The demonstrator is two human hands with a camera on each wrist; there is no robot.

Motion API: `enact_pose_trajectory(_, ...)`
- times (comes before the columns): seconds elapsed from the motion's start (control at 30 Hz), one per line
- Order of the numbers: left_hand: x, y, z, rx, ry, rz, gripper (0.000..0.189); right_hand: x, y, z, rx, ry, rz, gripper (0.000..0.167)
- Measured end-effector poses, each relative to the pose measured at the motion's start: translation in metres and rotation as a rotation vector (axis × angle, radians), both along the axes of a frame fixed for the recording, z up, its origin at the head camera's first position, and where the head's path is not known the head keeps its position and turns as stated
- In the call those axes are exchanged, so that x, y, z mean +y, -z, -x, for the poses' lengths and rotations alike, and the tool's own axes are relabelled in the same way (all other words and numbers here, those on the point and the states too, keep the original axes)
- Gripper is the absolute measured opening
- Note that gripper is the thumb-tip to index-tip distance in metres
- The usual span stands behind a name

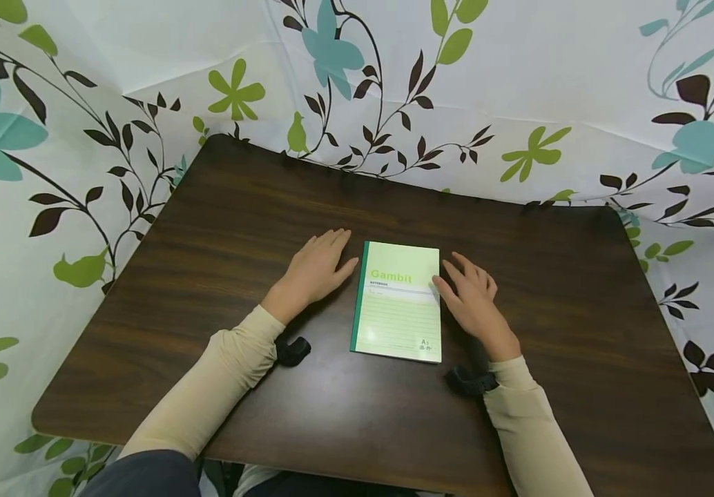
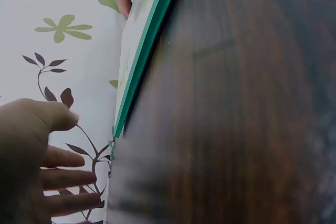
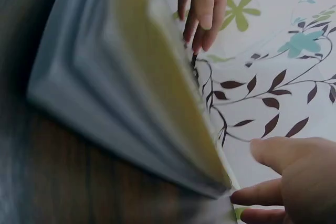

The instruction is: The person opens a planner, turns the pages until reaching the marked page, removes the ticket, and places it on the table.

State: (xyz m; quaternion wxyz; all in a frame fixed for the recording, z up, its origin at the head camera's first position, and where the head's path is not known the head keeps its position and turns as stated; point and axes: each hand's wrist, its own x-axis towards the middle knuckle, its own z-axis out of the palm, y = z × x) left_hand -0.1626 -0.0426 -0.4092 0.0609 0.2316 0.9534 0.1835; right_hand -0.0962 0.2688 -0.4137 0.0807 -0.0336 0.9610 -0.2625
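Note:
A pale green notebook [image 1: 399, 321] lies closed on the table, its dark green spine toward my left hand and "Gambit" printed on its cover. My left hand [image 1: 315, 270] is spread just left of the spine, palm down, holding nothing. At the opposite edge is my right hand [image 1: 474, 300], with loosely bent fingers and one fingertip overlapping the cover's edge in the head view. From the right wrist, the page edges [image 3: 100, 72] show slight gaps, and a finger of the right hand [image 3: 299, 177] reaches the notebook's corner.
The dark wood-grain table [image 1: 239, 200] extends around the notebook on all sides. Behind and beside it hangs a white curtain [image 1: 220, 41] with leaves, flowers and birds. Black straps [image 1: 470, 381] sit at both wrists.

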Motion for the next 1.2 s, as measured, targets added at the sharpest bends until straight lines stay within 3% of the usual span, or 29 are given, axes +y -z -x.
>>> enact_pose_trajectory(0.2, 0.006, -0.006, -0.005, -0.041, -0.056, -0.143, 0.05, -0.004, -0.009, -0.007, 0.012, -0.006, 0.086, 0.07)
enact_pose_trajectory(0.4, 0.008, -0.017, -0.015, -0.193, -0.037, -0.38, 0.046, -0.014, -0.02, -0.017, 0.091, -0.016, 0.259, 0.063)
enact_pose_trajectory(0.6, 0.012, -0.039, -0.026, -0.323, 0.009, -0.566, 0.053, -0.046, -0.033, -0.031, 0.144, -0.193, 0.511, 0.059)
enact_pose_trajectory(0.73, 0.014, -0.053, -0.033, -0.345, 0.013, -0.589, 0.061, -0.068, -0.033, -0.038, 0.168, -0.341, 0.527, 0.065)
enact_pose_trajectory(0.87, 0.012, -0.067, -0.04, -0.355, -0.036, -0.539, 0.07, -0.083, -0.031, -0.043, 0.12, -0.467, 0.473, 0.075)
enact_pose_trajectory(0.97, 0.009, -0.073, -0.04, -0.329, -0.071, -0.51, 0.067, -0.087, -0.027, -0.043, 0.072, -0.541, 0.419, 0.078)
enact_pose_trajectory(1.07, 0.002, -0.075, -0.039, -0.278, -0.078, -0.514, 0.056, -0.08, -0.02, -0.037, 0.097, -0.52, 0.373, 0.07)
enact_pose_trajectory(1.2, -0.016, -0.074, -0.037, -0.224, -0.069, -0.545, 0.042, -0.055, -0.007, -0.018, 0.249, -0.302, 0.296, 0.046)
